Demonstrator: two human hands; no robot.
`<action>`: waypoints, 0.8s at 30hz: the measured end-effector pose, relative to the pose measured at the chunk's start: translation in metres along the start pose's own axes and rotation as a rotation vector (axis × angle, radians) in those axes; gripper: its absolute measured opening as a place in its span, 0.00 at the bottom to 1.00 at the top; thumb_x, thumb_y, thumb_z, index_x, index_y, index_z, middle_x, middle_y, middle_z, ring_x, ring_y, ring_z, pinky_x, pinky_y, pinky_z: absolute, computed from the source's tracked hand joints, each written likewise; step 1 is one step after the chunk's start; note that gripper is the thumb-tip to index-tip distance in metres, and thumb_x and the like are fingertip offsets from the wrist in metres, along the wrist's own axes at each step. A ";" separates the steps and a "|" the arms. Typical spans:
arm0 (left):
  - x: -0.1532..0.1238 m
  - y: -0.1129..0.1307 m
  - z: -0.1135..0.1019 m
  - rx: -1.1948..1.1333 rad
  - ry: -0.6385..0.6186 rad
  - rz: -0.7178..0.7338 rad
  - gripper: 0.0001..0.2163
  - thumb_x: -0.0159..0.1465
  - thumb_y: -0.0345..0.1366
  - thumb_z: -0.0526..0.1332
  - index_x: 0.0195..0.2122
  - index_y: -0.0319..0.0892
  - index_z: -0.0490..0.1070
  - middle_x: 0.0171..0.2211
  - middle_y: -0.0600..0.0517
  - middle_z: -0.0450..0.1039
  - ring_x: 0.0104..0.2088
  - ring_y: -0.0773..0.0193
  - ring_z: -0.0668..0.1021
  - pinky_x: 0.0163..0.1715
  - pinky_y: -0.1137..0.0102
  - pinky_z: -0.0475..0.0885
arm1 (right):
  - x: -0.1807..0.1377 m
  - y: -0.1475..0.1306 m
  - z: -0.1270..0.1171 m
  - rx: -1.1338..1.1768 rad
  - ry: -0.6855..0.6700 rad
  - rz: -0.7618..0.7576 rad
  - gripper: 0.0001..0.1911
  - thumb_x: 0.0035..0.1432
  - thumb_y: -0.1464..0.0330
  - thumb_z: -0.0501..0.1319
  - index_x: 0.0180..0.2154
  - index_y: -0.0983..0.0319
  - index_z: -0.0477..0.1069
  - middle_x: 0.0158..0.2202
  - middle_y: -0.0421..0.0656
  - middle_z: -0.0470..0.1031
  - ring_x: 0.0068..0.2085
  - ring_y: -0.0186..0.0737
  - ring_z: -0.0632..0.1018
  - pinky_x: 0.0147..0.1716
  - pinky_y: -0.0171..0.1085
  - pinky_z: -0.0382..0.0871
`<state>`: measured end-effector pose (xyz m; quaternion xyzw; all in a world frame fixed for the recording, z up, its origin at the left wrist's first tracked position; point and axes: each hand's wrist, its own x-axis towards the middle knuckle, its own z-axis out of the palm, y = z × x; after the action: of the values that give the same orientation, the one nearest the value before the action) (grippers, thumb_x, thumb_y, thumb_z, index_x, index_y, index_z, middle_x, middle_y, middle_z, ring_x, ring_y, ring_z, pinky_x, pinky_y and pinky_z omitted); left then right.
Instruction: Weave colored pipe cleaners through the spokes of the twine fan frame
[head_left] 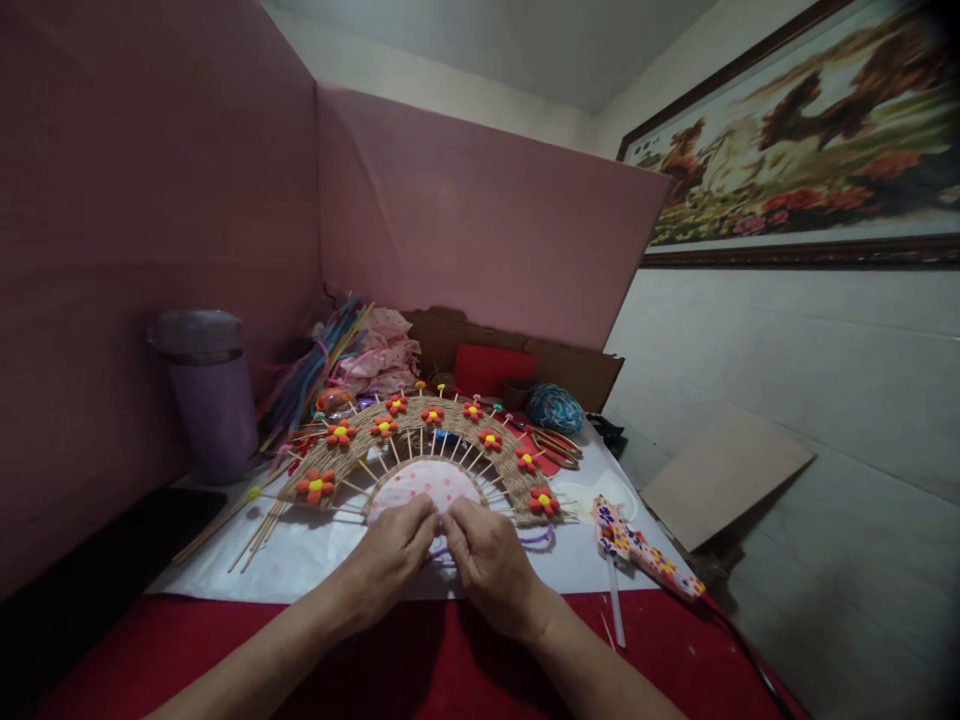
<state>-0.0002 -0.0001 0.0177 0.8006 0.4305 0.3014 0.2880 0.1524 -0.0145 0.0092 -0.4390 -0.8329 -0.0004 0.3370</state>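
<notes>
A half-round fan craft [450, 405] faces me, woven in brown twine over thin wooden sticks, with red and orange yellow-centred flowers and small coloured tips along its outer edge. Its inner half circle [420, 482] is pale cloth with pink dots. My left hand [401, 550] is closed in a pinch at the middle of the fan's lower edge. Close beside it, my right hand [484, 555] pinches the same edge, thumbs nearly together. A fuzzy purple pipe cleaner [538, 540] shows below the fan and passes behind my right hand. My fingertips are partly hidden.
At the left stands a purple lidded cup [211, 400]; loose sticks [259, 535] lie nearer. Pipe cleaners [330, 350], pink dotted cloth [382, 350], blue yarn [555, 408] and scissors [556, 448] sit behind. A flowered glue gun [645, 555] with a cord lies right.
</notes>
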 end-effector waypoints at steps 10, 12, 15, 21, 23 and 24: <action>0.002 -0.001 -0.002 -0.068 0.007 0.001 0.13 0.64 0.39 0.45 0.23 0.42 0.57 0.23 0.56 0.60 0.27 0.65 0.63 0.28 0.69 0.57 | 0.001 0.002 -0.003 0.048 -0.076 -0.018 0.10 0.63 0.72 0.46 0.29 0.60 0.58 0.27 0.41 0.67 0.28 0.35 0.68 0.28 0.33 0.56; 0.001 -0.002 -0.001 -0.054 -0.001 0.020 0.13 0.64 0.40 0.45 0.24 0.42 0.57 0.23 0.56 0.60 0.27 0.65 0.63 0.28 0.69 0.57 | 0.001 0.003 -0.002 0.047 -0.086 -0.025 0.10 0.62 0.72 0.46 0.28 0.60 0.58 0.26 0.40 0.67 0.27 0.35 0.67 0.27 0.33 0.55; -0.002 -0.005 0.001 -0.010 -0.008 0.012 0.13 0.64 0.39 0.45 0.24 0.42 0.57 0.23 0.56 0.61 0.26 0.65 0.62 0.27 0.69 0.56 | 0.001 0.004 0.000 0.046 -0.084 -0.029 0.10 0.61 0.73 0.47 0.27 0.60 0.57 0.25 0.40 0.66 0.26 0.34 0.66 0.27 0.33 0.54; -0.005 -0.008 0.010 0.021 0.047 0.007 0.10 0.63 0.35 0.45 0.25 0.43 0.56 0.24 0.55 0.63 0.26 0.65 0.64 0.28 0.69 0.56 | -0.001 0.003 0.009 0.069 -0.040 0.017 0.10 0.60 0.73 0.47 0.26 0.61 0.56 0.23 0.40 0.64 0.25 0.34 0.65 0.25 0.33 0.52; -0.006 -0.006 0.012 0.020 0.068 0.017 0.09 0.63 0.34 0.45 0.25 0.43 0.56 0.24 0.55 0.63 0.25 0.65 0.64 0.27 0.69 0.56 | -0.002 0.003 0.012 0.086 -0.022 0.033 0.10 0.59 0.73 0.46 0.25 0.61 0.56 0.22 0.39 0.63 0.24 0.34 0.64 0.25 0.33 0.51; -0.007 -0.005 0.013 0.014 0.072 0.022 0.09 0.63 0.34 0.45 0.25 0.43 0.56 0.24 0.55 0.63 0.25 0.65 0.64 0.27 0.70 0.56 | -0.003 0.002 0.013 0.097 -0.017 0.040 0.10 0.59 0.74 0.46 0.25 0.60 0.56 0.22 0.39 0.62 0.24 0.34 0.64 0.25 0.33 0.51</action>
<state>0.0039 -0.0068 0.0037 0.7957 0.4340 0.3301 0.2636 0.1482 -0.0114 -0.0032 -0.4387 -0.8258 0.0507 0.3507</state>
